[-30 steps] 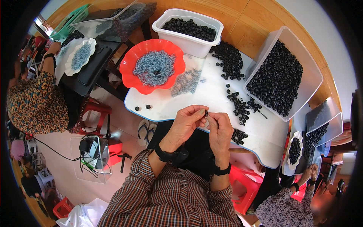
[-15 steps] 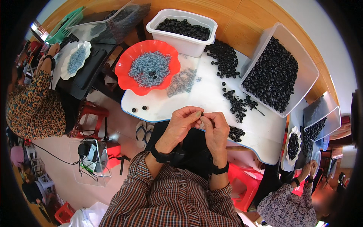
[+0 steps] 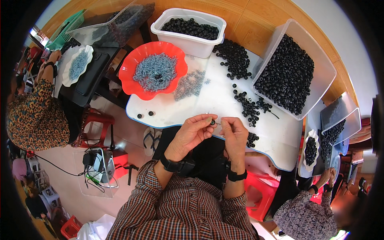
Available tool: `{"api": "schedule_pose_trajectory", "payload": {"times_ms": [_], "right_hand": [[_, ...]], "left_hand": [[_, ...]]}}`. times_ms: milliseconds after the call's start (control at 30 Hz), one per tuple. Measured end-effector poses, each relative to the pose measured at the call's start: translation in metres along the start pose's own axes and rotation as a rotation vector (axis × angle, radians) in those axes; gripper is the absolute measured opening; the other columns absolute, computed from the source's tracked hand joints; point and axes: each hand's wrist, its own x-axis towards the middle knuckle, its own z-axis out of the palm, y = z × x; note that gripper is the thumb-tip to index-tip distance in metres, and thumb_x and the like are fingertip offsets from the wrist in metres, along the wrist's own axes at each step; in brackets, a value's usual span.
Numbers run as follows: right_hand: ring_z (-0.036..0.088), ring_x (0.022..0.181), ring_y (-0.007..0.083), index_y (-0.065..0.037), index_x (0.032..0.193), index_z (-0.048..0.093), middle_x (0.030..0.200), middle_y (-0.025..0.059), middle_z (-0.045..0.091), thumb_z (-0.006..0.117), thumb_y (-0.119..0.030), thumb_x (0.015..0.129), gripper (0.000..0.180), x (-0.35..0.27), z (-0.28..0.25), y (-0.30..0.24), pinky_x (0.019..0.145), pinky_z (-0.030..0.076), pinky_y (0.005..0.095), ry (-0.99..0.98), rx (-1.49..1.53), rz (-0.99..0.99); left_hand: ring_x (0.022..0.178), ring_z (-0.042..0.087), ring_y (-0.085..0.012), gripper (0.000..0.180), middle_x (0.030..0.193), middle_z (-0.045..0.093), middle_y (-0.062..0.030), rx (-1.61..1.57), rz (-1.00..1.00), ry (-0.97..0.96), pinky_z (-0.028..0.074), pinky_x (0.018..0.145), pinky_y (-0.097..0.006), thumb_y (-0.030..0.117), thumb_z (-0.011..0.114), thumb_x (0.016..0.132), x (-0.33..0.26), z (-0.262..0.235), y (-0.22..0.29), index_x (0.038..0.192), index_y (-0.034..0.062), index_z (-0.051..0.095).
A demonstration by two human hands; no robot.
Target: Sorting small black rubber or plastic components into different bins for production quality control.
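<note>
One small black ring (image 3: 213,123), pinched between thumb and finger of the left hand (image 3: 188,136), right at the tips. Held at the near edge of the counter (image 3: 276,142), with the hole in the middle showing. Right hand (image 3: 235,136) just to the right of the left hand, thumb and fingers bent close together; cannot tell whether gripping something. Between the two hands, a thin bit (image 3: 218,123), too small to name.

Looks very light, and likely hard and stiff, maybe plastic. Probably won't squash from a pinch. Smooth and round outside, so maybe a bit slippery, and easy to drop or roll away. Best to take hold by the outer sides, with just thumb and one finger, soft but sure, and to keep the hole free.

Ahead and to the left of the left hand, a red bowl (image 3: 127,74) of small pale pieces (image 3: 152,66), with a few black ones (image 3: 157,77) on top. Straight ahead of the left hand, a white tub (image 3: 192,46) of black rings (image 3: 190,28). Ahead and right of the right hand, loose black rings (image 3: 251,108), then a clear box (image 3: 322,76) with many more.
</note>
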Motion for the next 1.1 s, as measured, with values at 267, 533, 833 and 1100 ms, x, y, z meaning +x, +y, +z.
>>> {"api": "schedule_pose_trajectory", "payload": {"times_ms": [267,533,833,1100], "right_hand": [[0.061,0.078,0.0324,-0.005,0.094,0.065,0.092,0.0145,0.060,0.061,-0.007,0.088,0.008,0.018,-0.041,0.016,0.067,0.050,0.0418,0.395,-0.758,-0.266],[0.062,0.083,0.0334,-0.006,0.102,0.065,0.094,0.0131,0.060,0.058,-0.007,0.089,0.015,0.026,-0.034,0.018,0.071,0.052,0.0418,0.364,-0.924,-0.221],[0.063,0.077,0.0285,-0.002,0.097,0.068,0.090,0.0133,0.063,0.060,0.001,0.086,0.013,0.030,-0.041,0.023,0.069,0.051,0.0364,0.411,-0.646,-0.301],[0.063,0.075,0.0272,-0.003,0.096,0.068,0.090,0.0123,0.063,0.062,0.003,0.085,0.014,0.029,-0.055,0.018,0.066,0.052,0.0352,0.521,-0.719,-0.356]], "left_hand": [[0.071,0.064,-0.0102,0.023,0.089,0.067,-0.0089,-0.044,-0.017,0.021,0.053,0.063,-0.021,0.014,0.061,0.095,0.002,-0.001,-0.001,0.112,-0.0027,0.064],[0.070,0.062,-0.0115,0.022,0.090,0.066,-0.0105,-0.020,-0.011,0.035,0.053,0.063,-0.022,0.012,0.058,0.097,0.004,0.001,-0.001,0.110,-0.0039,0.063],[0.071,0.063,-0.0114,0.022,0.090,0.067,-0.0102,-0.021,-0.004,0.033,0.053,0.064,-0.022,0.014,0.058,0.097,0.004,0.000,-0.003,0.110,-0.0036,0.062],[0.071,0.063,-0.0113,0.023,0.091,0.067,-0.0098,-0.028,-0.011,0.033,0.053,0.064,-0.023,0.014,0.058,0.097,0.005,-0.002,-0.002,0.111,-0.0036,0.063]]}}
